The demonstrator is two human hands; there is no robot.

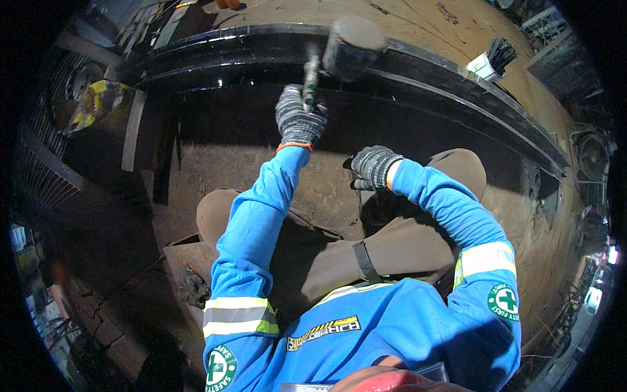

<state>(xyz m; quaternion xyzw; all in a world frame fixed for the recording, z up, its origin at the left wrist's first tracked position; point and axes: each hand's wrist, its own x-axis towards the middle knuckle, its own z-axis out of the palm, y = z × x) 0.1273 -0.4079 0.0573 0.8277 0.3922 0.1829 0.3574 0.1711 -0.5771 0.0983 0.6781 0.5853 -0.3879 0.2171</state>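
My left hand [300, 117], in a grey-black knit glove with an orange cuff, is closed round a narrow pale-grey tool handle [309, 85] with green on it. Its upper end is blurred. Right beside it is a dark cylinder with a grey round end [356, 49], also smeared; whether the two are joined I cannot tell. Both are over a long black steel beam [241, 68] that runs across in front of me. My right hand [375, 166], gloved alike, is curled near my right knee. Something small and dark shows at its fingers, its kind unclear.
Beyond the beam at right stands a white holder with thin black rods [493, 60]. A yellow-marked object [98, 104] and a flat metal bar [133, 130] are at left. A round fan-like machine [591, 157] is at far right. My bent knees flank bare dirt-coloured ground [320, 179].
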